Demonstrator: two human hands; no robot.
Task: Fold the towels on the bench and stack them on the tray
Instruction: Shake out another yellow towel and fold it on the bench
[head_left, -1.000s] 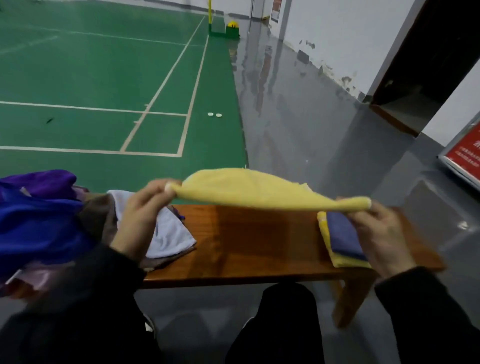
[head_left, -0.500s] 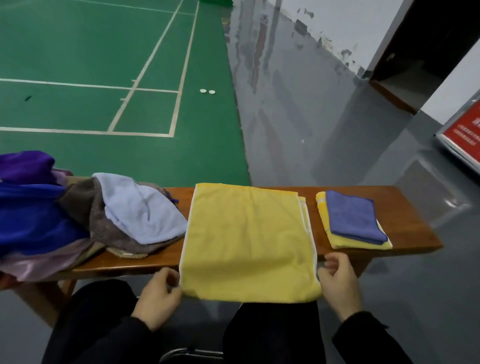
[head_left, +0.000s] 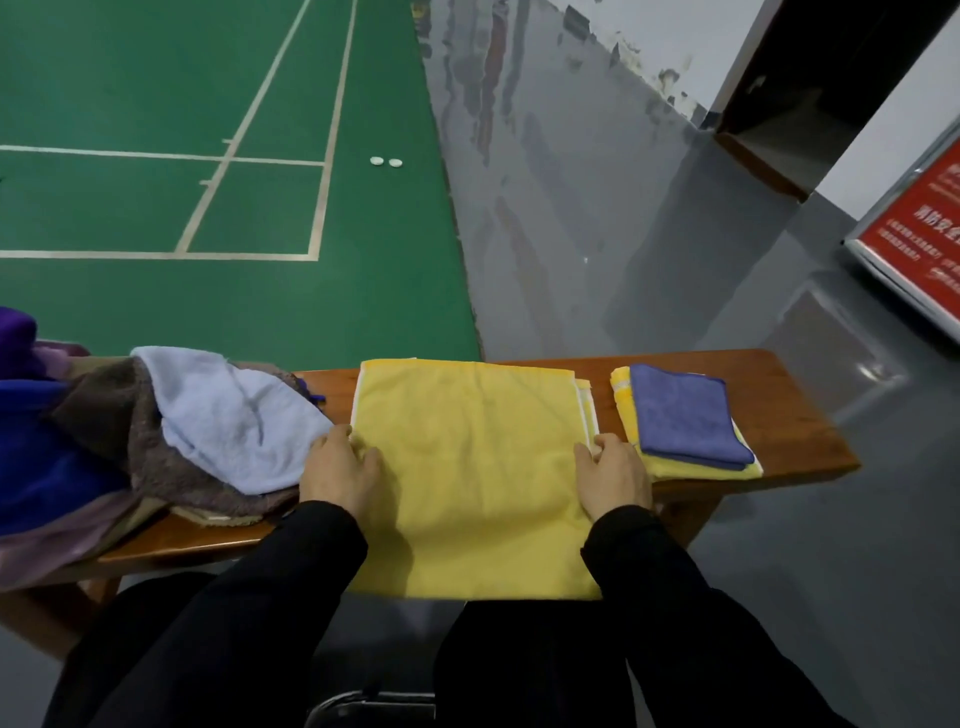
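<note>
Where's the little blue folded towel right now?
The blue folded towel lies on a folded yellow towel near the bench's right end, just right of the right hand.
</note>
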